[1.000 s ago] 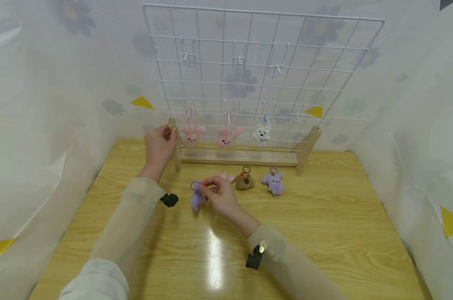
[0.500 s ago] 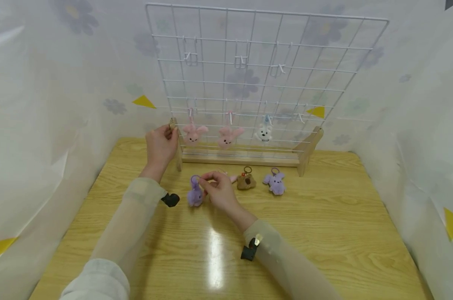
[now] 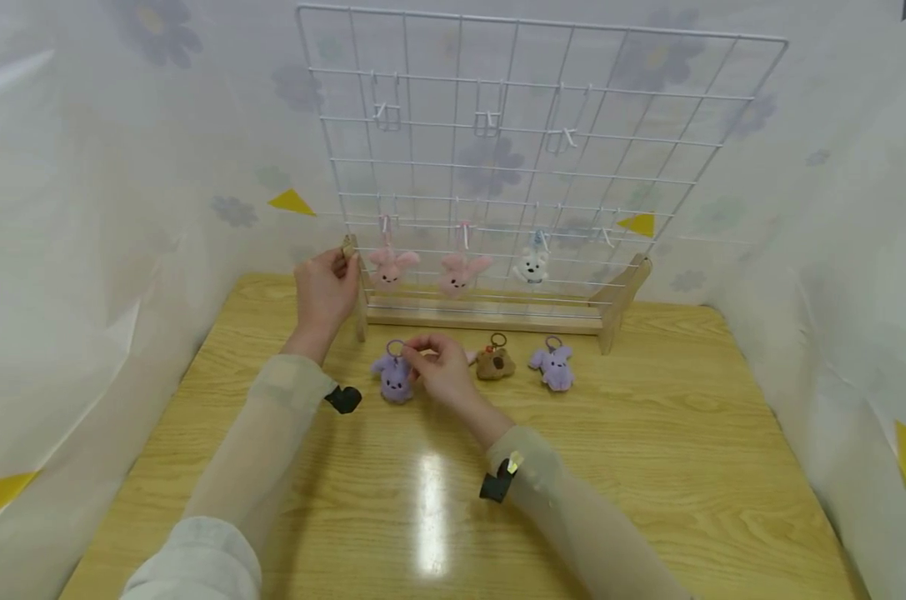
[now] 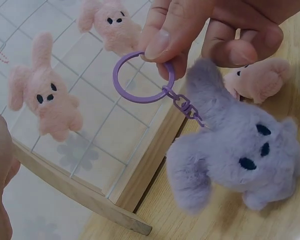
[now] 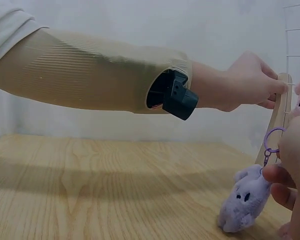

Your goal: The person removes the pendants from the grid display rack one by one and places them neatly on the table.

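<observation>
My right hand (image 3: 445, 371) pinches the purple key ring (image 4: 140, 100) of a purple plush bunny keychain (image 3: 396, 381) between thumb and forefinger. Below the ring hangs the bunny, joined by a short purple chain, its face towards me, close over the table. With my left hand (image 3: 325, 292) I grip the top of the wooden left stand post (image 5: 280, 110) of a white wire grid rack (image 3: 543, 23). Behind my right hand lies a pink plush (image 4: 262, 80), mostly hidden in the head view.
Two pink bunnies (image 3: 392, 271) and a white bear (image 3: 532, 267) hang on lower hooks. Bare hooks (image 3: 487, 122) sit higher on the grid. A brown plush keychain (image 3: 494, 364) and another purple one (image 3: 553, 368) lie on the wooden table (image 3: 610, 467), right of my right hand.
The purple bunny has turned from side-on to face me, and its ring has risen slightly in view. My right hand still pinches the ring; the left stays on the post.
</observation>
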Motion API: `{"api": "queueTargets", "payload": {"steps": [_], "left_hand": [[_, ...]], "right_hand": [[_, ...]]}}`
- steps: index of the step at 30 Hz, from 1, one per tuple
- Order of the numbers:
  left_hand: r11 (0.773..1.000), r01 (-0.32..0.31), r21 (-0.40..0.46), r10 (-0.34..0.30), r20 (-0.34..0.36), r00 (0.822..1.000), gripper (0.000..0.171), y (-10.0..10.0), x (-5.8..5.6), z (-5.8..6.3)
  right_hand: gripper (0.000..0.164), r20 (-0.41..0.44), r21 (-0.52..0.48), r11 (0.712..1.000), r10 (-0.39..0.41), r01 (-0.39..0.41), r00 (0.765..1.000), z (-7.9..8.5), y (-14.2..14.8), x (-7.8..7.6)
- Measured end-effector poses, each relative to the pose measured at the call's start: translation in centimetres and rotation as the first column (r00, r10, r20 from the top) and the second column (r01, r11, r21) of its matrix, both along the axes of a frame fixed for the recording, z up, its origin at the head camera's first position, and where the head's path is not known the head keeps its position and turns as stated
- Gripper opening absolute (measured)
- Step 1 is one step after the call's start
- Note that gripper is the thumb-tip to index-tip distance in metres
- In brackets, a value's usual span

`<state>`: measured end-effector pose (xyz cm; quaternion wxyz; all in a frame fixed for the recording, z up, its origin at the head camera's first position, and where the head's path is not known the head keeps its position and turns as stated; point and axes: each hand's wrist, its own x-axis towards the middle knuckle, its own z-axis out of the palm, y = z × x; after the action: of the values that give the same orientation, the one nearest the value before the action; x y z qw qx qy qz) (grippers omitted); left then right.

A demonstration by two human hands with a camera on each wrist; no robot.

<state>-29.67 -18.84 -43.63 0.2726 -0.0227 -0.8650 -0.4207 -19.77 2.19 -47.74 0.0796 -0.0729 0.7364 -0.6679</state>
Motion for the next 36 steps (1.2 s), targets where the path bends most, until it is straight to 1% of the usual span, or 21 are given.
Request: {"api": "queueTargets", "payload": {"steps": [8,11,18,26,32,36], "left_hand": [[1.0,0.01,0.02,-0.01,-0.007,1.0,0.026,0.1,0.2,0.2],[1.0,0.006,0.022,-0.006,-0.007,1.0,0.025,0.1,0.3,0.3],[1.0,-0.003,0.008,0.003,-0.003,1.0,0.027,0.1,0.2,0.3],[1.0,-0.006,-0.001,0.006,-0.007,1.0,0.027,0.0,0.3,0.3],[1.0,0.001,0.011,-0.001,-0.008,1.0,0.026,0.1,0.4,0.3],[1.0,0.003,0.01,-0.003,-0.019,1.0,0.026,0.1,0.4,0.3]], "right_hand": [[0.013,-0.005,-0.013,1.0,0.001,-0.001,1.0,-0.3,0.2,-1.0],[0.013,0.01,-0.01,1.0,0.0,0.0,1.0,-0.4,0.3,-1.4],[0.011,0.031,0.041,0.999,0.005,-0.007,0.999,-0.7,0.5,-2.2],[0.014,0.072,0.045,0.999,0.023,-0.026,0.997,-1.0,0.7,-3.2],[0.015,0.066,0.07,0.997,0.015,-0.02,0.998,-1.5,0.7,-3.9],[0.014,0.042,0.071,0.997,0.007,-0.01,0.999,-1.7,0.7,-4.3]]}}
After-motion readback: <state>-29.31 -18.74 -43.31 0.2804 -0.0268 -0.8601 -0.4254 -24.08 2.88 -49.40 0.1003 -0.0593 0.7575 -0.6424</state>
